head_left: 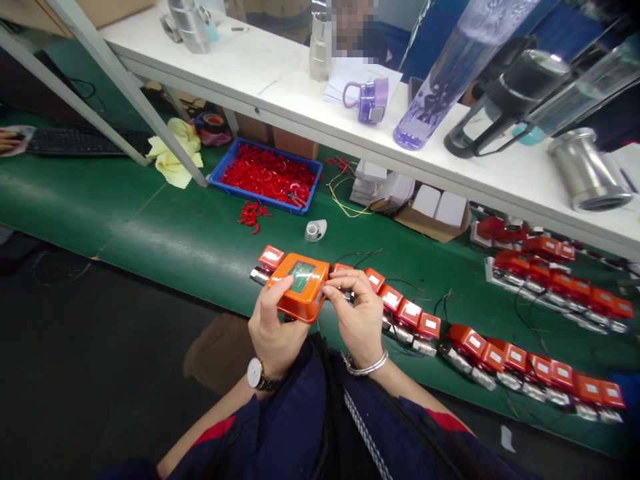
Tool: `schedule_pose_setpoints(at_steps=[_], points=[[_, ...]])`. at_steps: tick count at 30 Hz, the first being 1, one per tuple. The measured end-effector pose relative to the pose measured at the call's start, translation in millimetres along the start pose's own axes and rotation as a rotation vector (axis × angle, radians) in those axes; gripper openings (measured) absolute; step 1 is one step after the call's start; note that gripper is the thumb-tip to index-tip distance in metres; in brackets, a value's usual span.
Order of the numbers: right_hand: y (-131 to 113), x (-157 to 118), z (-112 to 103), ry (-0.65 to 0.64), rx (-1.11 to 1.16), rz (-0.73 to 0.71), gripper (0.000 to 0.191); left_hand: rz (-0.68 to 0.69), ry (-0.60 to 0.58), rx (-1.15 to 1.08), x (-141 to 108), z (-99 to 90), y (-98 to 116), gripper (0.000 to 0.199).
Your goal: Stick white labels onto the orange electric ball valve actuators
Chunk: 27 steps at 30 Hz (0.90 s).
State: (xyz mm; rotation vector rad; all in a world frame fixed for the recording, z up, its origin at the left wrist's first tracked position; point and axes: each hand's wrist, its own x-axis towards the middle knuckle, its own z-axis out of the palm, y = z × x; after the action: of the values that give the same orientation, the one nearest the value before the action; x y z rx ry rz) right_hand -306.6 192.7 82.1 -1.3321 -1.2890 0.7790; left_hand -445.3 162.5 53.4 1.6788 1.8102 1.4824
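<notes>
My left hand (277, 327) grips an orange plastic housing (314, 298) with a green label on top, thumb lying across that label. At the housing's right side, the fingertips of my right hand (361, 317) are pinched together and touch its edge, where a pale patch shows. Whatever those fingertips hold is too small to make out. Just behind the held unit sits a smaller-looking orange unit (271, 257) with a metal fitting. To the right, a row of similar orange units (410, 312) with metal fittings and dark wires runs along the green bench.
A blue tray (215, 175) of red clips stands behind, with loose red clips (254, 215) and a label roll (315, 231) nearby. Stacked white cards (370, 180) sit under a white shelf (280, 100) bearing bottles and a purple cup (371, 101). Another person's hand (10, 140) is far left.
</notes>
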Motion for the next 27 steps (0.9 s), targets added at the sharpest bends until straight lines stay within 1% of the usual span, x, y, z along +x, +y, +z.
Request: schedule_pose_setpoints(at_steps=[7,9,12,16,20,27], points=[[0,-3,0,-0.010,0.019,0.014,0.006,0.014,0.003,-0.014,0,-0.1,0,0.068],[0,-6,3,0.034,0.036,0.020,0.004,0.033,0.007,-0.013,0,0.6,0,0.069],[0,-13,6,0.132,0.016,-0.009,0.012,0.045,0.014,-0.006,-2,2.5,2,0.071],[-2,-20,9,0.208,-0.051,-0.057,0.012,0.005,0.011,0.003,-3,4.0,5,0.068],[-4,-21,8,0.204,-0.063,-0.058,0.010,0.013,0.016,0.011,-3,3.2,5,0.068],[-10,-18,4,0.145,-0.054,-0.088,0.008,0.056,0.041,0.050,-5,2.0,3,0.069]])
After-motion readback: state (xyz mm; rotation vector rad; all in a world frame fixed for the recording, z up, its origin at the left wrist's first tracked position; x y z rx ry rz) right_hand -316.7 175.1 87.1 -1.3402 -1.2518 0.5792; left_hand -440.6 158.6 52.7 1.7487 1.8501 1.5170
